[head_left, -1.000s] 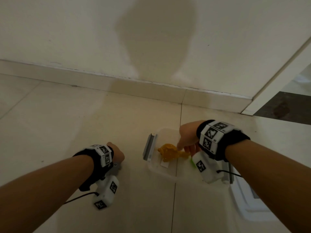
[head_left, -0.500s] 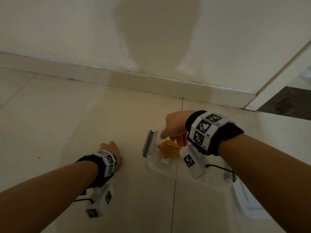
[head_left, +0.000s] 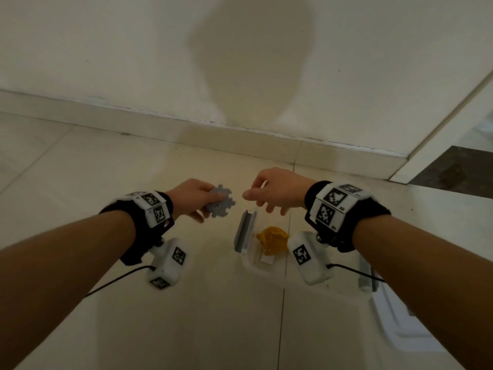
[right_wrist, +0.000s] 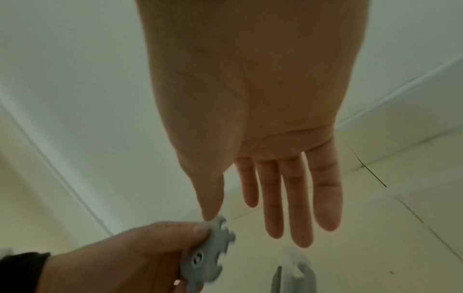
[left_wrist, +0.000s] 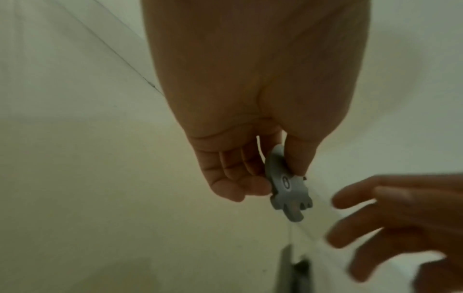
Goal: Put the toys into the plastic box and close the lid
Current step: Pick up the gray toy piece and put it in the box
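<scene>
A grey gear-shaped toy [head_left: 220, 201] sits pinched in the left hand's [head_left: 190, 198] grip, held above the floor [head_left: 80, 182]. Just right of it, the right hand [head_left: 277, 192] hangs wide, fingers loose. Below, the plastic box [head_left: 256, 265] holds an orange toy [head_left: 273, 240].
</scene>
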The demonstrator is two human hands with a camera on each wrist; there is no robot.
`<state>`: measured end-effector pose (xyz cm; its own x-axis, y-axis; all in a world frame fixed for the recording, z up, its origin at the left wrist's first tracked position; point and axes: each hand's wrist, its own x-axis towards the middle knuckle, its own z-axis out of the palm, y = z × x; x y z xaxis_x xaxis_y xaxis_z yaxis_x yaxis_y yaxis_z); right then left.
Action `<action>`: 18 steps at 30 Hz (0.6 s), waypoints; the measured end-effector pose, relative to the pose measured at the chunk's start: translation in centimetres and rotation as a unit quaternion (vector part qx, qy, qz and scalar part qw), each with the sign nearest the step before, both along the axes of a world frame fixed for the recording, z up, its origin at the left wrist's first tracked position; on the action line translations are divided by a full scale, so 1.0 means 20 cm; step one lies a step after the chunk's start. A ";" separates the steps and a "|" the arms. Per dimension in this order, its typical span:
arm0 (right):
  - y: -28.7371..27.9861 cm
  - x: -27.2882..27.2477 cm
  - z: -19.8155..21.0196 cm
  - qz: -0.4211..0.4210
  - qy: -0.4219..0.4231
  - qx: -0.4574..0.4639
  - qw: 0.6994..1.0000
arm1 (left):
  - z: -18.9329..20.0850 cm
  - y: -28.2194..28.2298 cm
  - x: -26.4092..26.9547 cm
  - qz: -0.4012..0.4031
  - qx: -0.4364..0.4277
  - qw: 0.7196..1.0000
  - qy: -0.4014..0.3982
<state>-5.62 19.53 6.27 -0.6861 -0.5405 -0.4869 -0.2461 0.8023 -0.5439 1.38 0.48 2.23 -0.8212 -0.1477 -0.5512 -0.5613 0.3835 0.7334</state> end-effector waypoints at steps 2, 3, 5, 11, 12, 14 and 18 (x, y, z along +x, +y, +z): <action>0.01 0.00 0.00 -0.033 -0.032 -0.057 0.997 | 0.08 0.04 -0.02 0.025 0.065 0.997 0.038; 0.01 0.01 0.00 -0.047 -0.041 -0.084 0.995 | 0.11 0.07 -0.02 0.033 0.096 0.994 0.050; 0.04 0.00 0.00 -0.065 -0.042 -0.123 0.989 | 0.15 0.13 -0.03 0.041 0.136 0.988 0.063; 0.26 -0.09 0.02 -0.060 -0.076 -0.080 0.992 | 0.12 0.25 -0.05 0.023 0.034 0.997 0.072; 0.31 -0.10 0.00 -0.039 -0.065 -0.037 0.996 | 0.10 0.25 -0.05 0.013 -0.003 0.998 0.068; 0.39 -0.11 -0.06 0.018 -0.050 0.071 0.996 | 0.06 0.24 -0.05 -0.019 -0.077 0.995 0.053; 0.47 -0.02 -0.21 0.109 -0.099 0.254 0.956 | 0.01 0.26 -0.03 -0.103 -0.165 0.981 0.017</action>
<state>-6.07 28.85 2.02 -0.4513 -0.3192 -0.8334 -0.3706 0.9165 -0.1504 0.78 5.68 2.47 -0.8698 -0.1417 -0.4726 -0.4237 0.7053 0.5683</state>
